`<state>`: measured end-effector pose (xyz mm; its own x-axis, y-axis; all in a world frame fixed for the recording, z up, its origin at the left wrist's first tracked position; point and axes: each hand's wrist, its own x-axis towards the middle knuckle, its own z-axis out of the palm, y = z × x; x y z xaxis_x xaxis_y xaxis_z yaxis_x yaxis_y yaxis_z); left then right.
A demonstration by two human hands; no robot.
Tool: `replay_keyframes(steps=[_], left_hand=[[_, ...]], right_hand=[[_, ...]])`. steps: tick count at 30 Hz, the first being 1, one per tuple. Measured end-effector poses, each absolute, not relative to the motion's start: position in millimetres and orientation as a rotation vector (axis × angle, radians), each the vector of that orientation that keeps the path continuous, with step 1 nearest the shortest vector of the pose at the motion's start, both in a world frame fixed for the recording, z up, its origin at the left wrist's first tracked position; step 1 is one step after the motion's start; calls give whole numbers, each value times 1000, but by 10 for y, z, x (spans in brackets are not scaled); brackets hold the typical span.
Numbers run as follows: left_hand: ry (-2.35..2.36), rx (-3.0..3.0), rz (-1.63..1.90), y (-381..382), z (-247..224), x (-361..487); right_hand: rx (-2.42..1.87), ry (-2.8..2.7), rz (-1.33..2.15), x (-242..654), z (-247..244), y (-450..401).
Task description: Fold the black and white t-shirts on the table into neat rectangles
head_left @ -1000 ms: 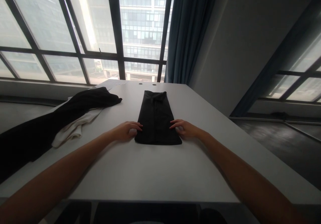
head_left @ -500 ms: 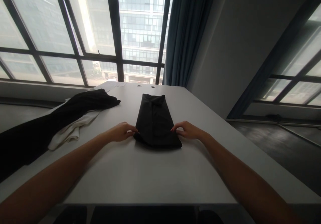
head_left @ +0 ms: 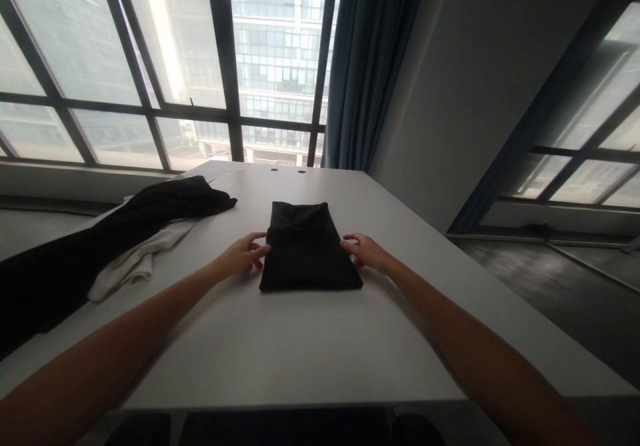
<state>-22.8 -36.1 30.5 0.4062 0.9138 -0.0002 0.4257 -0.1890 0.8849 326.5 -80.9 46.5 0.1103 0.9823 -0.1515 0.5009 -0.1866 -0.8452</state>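
A black garment (head_left: 309, 253), folded into a short, flat piece, lies on the white table (head_left: 295, 346) in front of me. It narrows toward its far end, where a layer edge shows. My left hand (head_left: 246, 253) is at its left side, thumb and fingers apart, with the fingertips against the edge. At the right side, my right hand (head_left: 364, 251) has its fingers spread and the tips touching the cloth. Neither hand grips the fabric. What kind of garment it is, I cannot tell.
Along the table's left side lies a heap of black cloth (head_left: 165, 206) over cream-white cloth (head_left: 135, 269). Two round holes sit near the far edge. Behind the table are windows (head_left: 190, 136) and a blue curtain (head_left: 370, 66).
The near part of the black garment has been folded over, away from me, making it shorter with a straighter near edge. Both hands have let go of the cloth, their fingers now apart.
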Motion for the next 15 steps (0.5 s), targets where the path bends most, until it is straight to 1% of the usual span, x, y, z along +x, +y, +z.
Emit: replay_keyframes(steps=[4, 10, 12, 15], left_hand=[[1220, 2091, 609, -374, 247, -190], [1263, 2298, 461, -419, 298, -198], [1301, 2408, 450, -488, 350, -172], [1221, 2652, 629, -657, 394, -19]], right_hand=[[-1742, -1660, 928, 3281, 463, -838], [-1852, -1972, 647, 3333, 457, -832], [-1923, -2074, 411, 3292, 493, -860], [-1871, -2082, -55, 3079, 533, -930]])
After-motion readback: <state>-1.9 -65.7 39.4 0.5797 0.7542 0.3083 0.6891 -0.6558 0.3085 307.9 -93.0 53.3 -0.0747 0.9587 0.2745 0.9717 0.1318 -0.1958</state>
